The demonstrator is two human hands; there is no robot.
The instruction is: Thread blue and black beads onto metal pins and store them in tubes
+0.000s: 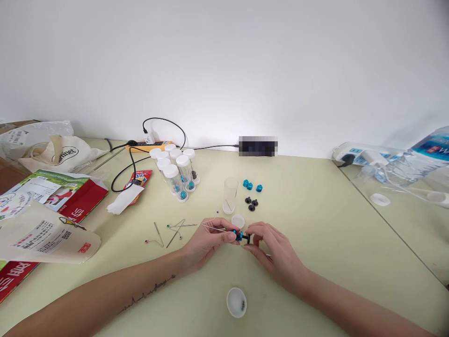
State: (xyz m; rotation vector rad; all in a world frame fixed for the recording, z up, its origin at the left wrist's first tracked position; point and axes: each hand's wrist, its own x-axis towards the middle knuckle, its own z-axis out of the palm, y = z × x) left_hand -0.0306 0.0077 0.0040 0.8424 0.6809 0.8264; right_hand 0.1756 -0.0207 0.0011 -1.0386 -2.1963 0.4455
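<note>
My left hand [210, 241] and my right hand [271, 248] meet over the pale green table [315, 224], both pinching a small blue and black part [241, 236] between their fingertips. A thin metal pin [213, 228] sticks out leftward from my left fingers. Just beyond the hands stand an open clear vial [230, 195] and its white cap [238, 221]. Three blue parts [251, 186] and three black parts [251, 202] lie loose behind them.
Several capped vials [177, 173] holding blue parts stand at back left. Loose pins [173, 229] lie left of the hands. A white cap [236, 302] sits near me. Bags and boxes [52, 206] crowd the left; a power strip [365, 154] and water bottle [414, 161] lie right.
</note>
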